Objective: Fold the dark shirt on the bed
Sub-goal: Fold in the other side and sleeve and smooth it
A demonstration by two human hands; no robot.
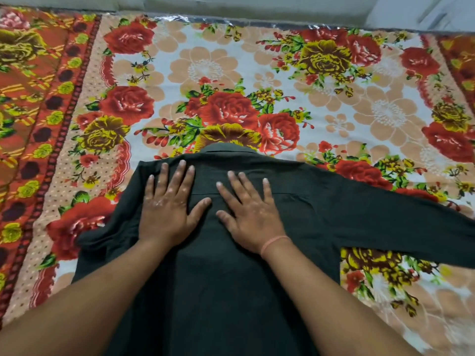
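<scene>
Both hands flat, fingers spread, pressing on dark shirt (205,278) at lower centre of frame: left hand (164,214), right hand (252,217); shirt lies on floral bedsheet (257,73)

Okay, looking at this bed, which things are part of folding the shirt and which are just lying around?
Part of the job: dark cloth shirt, spread out; left hand and right hand, both flat on it; floral red, yellow and white bedsheet beneath it.
Just there: thin pink wristband on the right wrist; pale wall behind the bed.
</scene>
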